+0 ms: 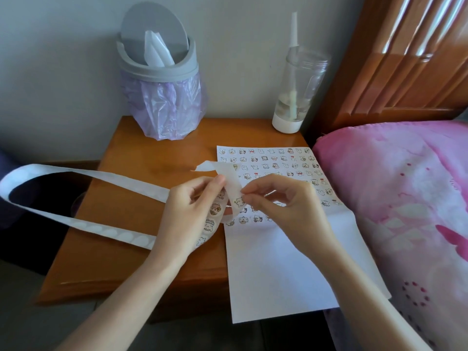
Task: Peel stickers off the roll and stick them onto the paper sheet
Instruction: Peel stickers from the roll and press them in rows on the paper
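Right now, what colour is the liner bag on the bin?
Pale purple bin liner, clearest in the head view.

No legible text, seemingly.

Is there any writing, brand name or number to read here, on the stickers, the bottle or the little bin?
No readable text anywhere in this view.
Stickers on the paper sheet: tiny cartoon drawings, too small to show any lettering.
Sticker strip: cartoon figures only, no words seen.
Clear bottle: no label visible.
Grey bin: no label visible.
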The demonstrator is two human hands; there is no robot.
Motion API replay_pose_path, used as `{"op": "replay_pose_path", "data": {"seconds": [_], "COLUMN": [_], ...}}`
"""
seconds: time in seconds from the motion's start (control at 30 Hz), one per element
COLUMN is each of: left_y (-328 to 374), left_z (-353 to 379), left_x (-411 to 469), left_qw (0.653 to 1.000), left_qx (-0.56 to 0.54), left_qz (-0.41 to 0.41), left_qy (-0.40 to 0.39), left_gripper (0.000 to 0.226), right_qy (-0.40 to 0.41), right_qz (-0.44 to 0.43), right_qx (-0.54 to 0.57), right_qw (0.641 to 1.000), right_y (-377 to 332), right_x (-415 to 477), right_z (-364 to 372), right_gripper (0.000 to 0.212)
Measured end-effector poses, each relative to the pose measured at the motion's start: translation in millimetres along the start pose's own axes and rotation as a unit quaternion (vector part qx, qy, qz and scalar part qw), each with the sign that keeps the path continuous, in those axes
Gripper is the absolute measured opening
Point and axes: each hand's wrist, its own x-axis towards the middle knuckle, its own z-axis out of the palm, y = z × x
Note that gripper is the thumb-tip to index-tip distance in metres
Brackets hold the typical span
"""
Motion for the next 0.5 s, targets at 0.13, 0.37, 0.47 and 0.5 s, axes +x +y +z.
{"op": "replay_pose_path", "data": {"seconds": [0.13,0.37,0.47,0.5], "left_y": [3.7,4.7,5.4,5.1], "left_z": [1.4,1.6,1.8,2.0], "left_x": [-3.0,-4.0,-5.3,-5.5], "left_qw": [0.999,0.998,0.998,0.998], "left_qx": [-0.023,0.001,-0.005,-0.005], "left_qz": [-0.019,-0.001,0.000,0.001], "left_qy": [-0.042,-0.055,-0.056,-0.056], "left_gripper": [0.033,0.014,0.014,0.014], "right_qy": [0.007,-0.002,-0.001,0.000], "right_qz": [0.003,-0.021,-0.028,-0.029], "right_qx": [0.001,-0.027,-0.034,-0.038], "right_qw": [1.000,0.999,0.999,0.999], "right_y": [0.9,1.9,1.8,1.7], "right_x": [0.2,-0.2,-0.1,-0.1], "right_z": [-1.4,-1.8,-1.2,-0.9], "right_gripper": [0.010,0.010,0.007,0.007]}}
